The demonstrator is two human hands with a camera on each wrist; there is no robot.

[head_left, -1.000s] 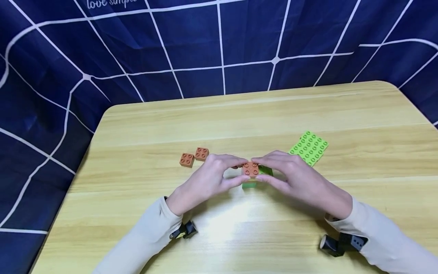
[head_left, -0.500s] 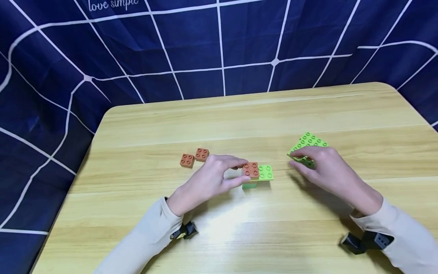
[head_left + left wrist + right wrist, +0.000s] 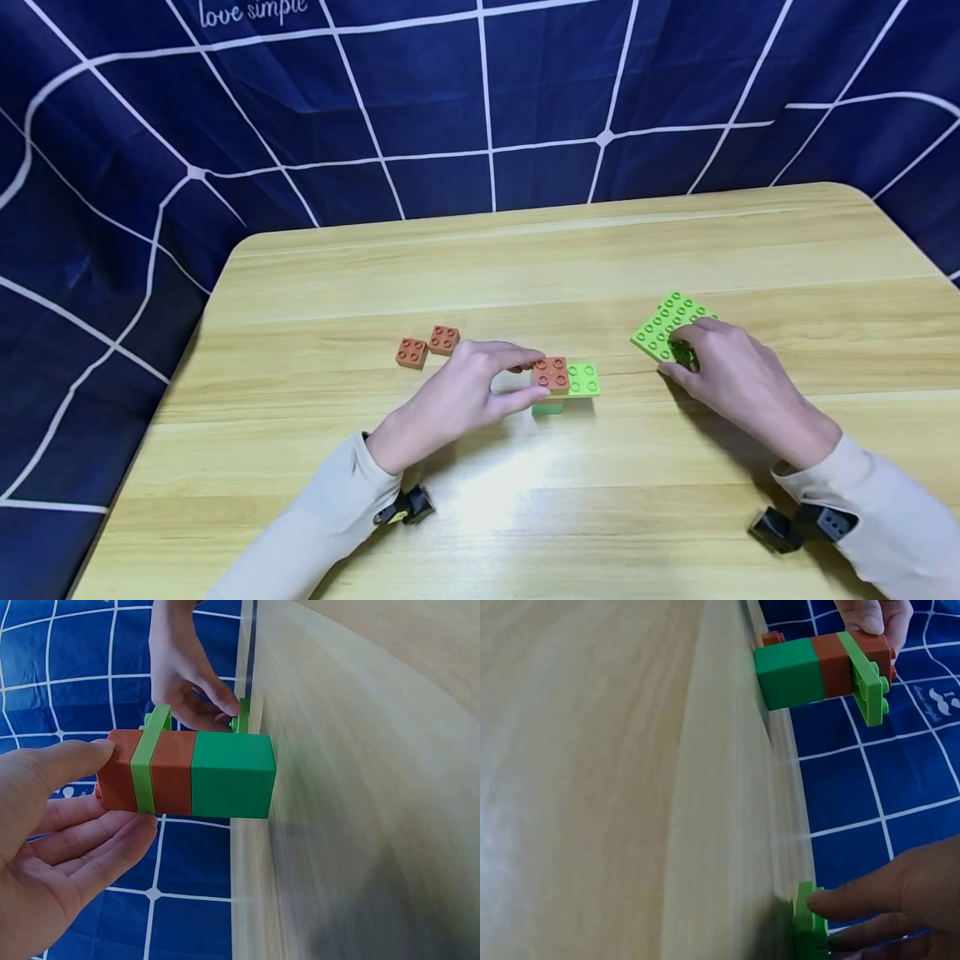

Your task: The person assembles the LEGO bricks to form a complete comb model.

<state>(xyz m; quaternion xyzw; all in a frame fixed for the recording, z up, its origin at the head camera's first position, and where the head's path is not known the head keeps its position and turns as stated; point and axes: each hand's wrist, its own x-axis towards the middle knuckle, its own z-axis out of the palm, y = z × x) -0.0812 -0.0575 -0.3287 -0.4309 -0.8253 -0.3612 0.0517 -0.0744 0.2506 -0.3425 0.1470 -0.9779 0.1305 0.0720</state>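
My left hand (image 3: 476,383) pinches the orange-brown top brick (image 3: 551,375) of a small stack between thumb and fingers. Under that brick lies a light green plate (image 3: 583,379), sticking out to the right. Another orange-brown brick (image 3: 171,772) comes below it in the left wrist view, then a green brick (image 3: 232,776) at the bottom, standing on the table. Farther right, my right hand (image 3: 742,383) grips the near part of a flat light green studded piece (image 3: 663,321) with curled fingers. The thumb presses its edge in the right wrist view; the fingers hide part of it.
Two loose orange-brown bricks (image 3: 412,352) lie on the wooden table (image 3: 337,483) left of the stack, close together. Behind the table hangs a dark blue cloth (image 3: 435,92) with white lines.
My right hand has left the stack's top brick and moved right to the light green studded piece, then shifted slightly along it. The left hand has kept its hold on the stack.
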